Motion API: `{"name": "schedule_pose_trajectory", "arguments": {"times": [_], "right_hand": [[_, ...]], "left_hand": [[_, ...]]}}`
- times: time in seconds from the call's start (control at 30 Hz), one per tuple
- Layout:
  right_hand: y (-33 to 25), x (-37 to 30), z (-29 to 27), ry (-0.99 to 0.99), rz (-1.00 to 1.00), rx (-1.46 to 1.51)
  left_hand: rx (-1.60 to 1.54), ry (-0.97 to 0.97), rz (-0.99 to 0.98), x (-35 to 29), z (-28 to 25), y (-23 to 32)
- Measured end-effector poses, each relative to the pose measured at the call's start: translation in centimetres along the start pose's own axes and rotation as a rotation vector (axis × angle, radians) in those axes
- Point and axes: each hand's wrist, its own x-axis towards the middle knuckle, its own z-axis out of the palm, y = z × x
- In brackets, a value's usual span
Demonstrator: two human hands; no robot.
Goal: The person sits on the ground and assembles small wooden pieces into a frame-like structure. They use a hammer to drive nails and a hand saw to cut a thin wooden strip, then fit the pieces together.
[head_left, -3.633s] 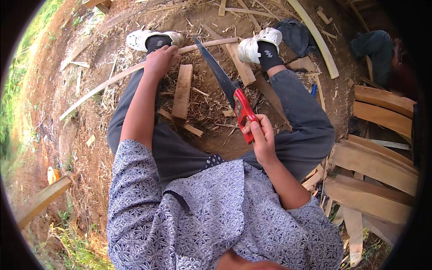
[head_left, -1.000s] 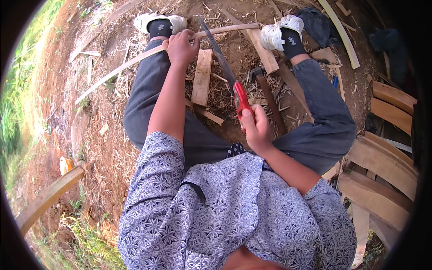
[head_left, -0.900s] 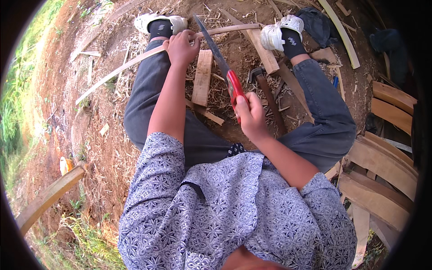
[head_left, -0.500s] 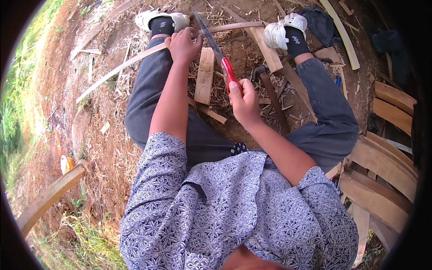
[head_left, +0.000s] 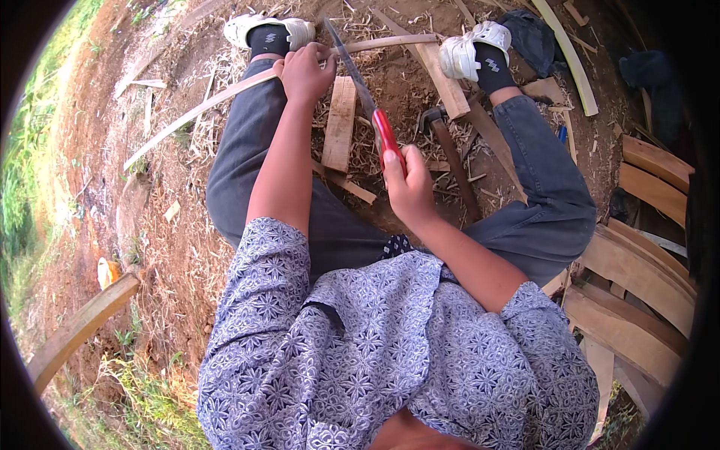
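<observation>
My left hand [head_left: 306, 73] is closed around a long, thin wooden strip [head_left: 202, 107], which crosses my left shin and runs on to the right. The strip's right end lies over a short plank [head_left: 442, 79] on the ground near my right shoe. In my right hand [head_left: 410, 187] is a hand saw [head_left: 360, 86] with a red handle, held by that handle. Its blade points up and away to the left and crosses the strip just right of my left fingers. Whether the teeth bite into the wood is too small to tell.
Between my legs lie a wooden block [head_left: 340, 124], wood shavings and a hammer-like tool [head_left: 454, 165]. Curved boards [head_left: 630, 270] are stacked at the right. A thick beam [head_left: 82, 330] stands out at the lower left. Dark cloth [head_left: 532, 41] lies beyond my right shoe.
My right hand has drawn the saw slightly back toward me, its handle now lower. My left hand keeps its hold on the strip and has barely moved.
</observation>
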Motion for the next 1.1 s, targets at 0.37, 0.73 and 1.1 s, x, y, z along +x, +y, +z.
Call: {"name": "schedule_pose_trajectory", "arguments": {"times": [0.37, 0.73, 1.1], "right_hand": [[-2.2, 9.1, 4.3, 0.077, -0.055, -0.131], [-0.3, -2.4, -1.7, -0.057, 0.061, -0.032], [-2.1, 12.5, 5.1, 0.07, 0.087, -0.004]], "left_hand": [[0.001, -0.019, -0.003, 0.1, -0.1, 0.3], [-0.005, 0.016, 0.013, -0.1, 0.5, -0.6], [0.012, -0.033, -0.014, 0.2, 0.2, -0.2]]}}
